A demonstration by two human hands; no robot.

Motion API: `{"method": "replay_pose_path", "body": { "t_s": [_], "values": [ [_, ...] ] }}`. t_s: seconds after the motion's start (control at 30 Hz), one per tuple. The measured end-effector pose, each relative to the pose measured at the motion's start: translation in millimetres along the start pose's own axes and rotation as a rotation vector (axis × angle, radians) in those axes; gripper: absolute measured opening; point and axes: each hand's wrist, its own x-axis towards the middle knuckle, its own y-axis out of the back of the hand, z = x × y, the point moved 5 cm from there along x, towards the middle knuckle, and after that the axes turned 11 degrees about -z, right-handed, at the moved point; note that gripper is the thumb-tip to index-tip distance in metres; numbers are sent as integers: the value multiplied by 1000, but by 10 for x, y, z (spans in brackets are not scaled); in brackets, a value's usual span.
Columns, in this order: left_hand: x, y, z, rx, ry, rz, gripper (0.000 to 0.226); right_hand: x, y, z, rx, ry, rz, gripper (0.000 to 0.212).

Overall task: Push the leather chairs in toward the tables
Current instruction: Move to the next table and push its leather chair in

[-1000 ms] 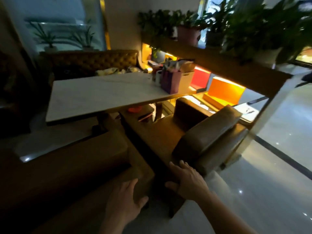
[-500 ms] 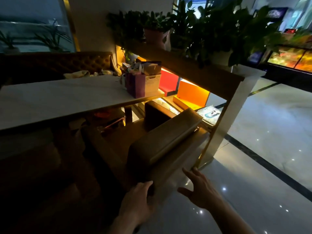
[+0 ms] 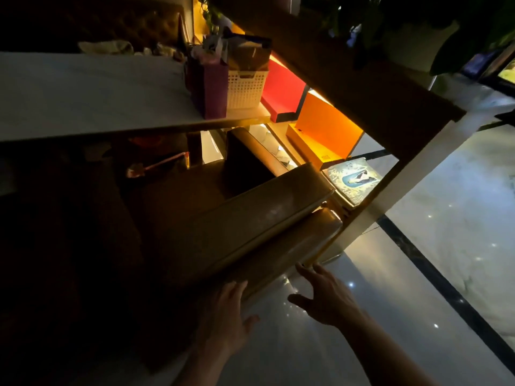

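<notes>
your left hand (image 3: 225, 310) lay flat and open on the leather chair (image 3: 250, 227) back at lower centre, your right hand (image 3: 326, 296) spread open beside it, below the desk (image 3: 83, 93)

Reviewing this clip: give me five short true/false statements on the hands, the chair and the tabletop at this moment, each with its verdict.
1. The left hand lies against the leather chair backrest. True.
2. The right hand grips the chair's armrest. False: it is open with fingers spread, at the backrest's lower corner.
3. A purple bag stands on the table beside a white basket. True.
4. The tabletop is black. False: it is pale, white-looking.
5. An orange panel glows beyond the chair. True.
</notes>
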Motion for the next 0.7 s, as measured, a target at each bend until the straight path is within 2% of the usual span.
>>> {"method": "replay_pose_path", "body": {
  "t_s": [0.13,0.23,0.4,0.5,0.6,0.7],
  "values": [
    [264,-50,-36,54,109,52,80,564,145,181,-45,48,-24,88],
    [585,-170,89,39,256,118,81,1257,280,376,-100,179,-111,91],
    [526,-260,-48,114,337,101,85,1337,159,432,-195,239,-78,99],
    [687,-353,64,119,458,141,93,1728,277,558,-291,336,-67,109],
    [749,-427,20,126,610,154,103,1991,248,739,-332,346,-60,118],
    [807,-469,20,139,658,199,101,2091,142,883,-322,352,-19,115]
  ]
}}
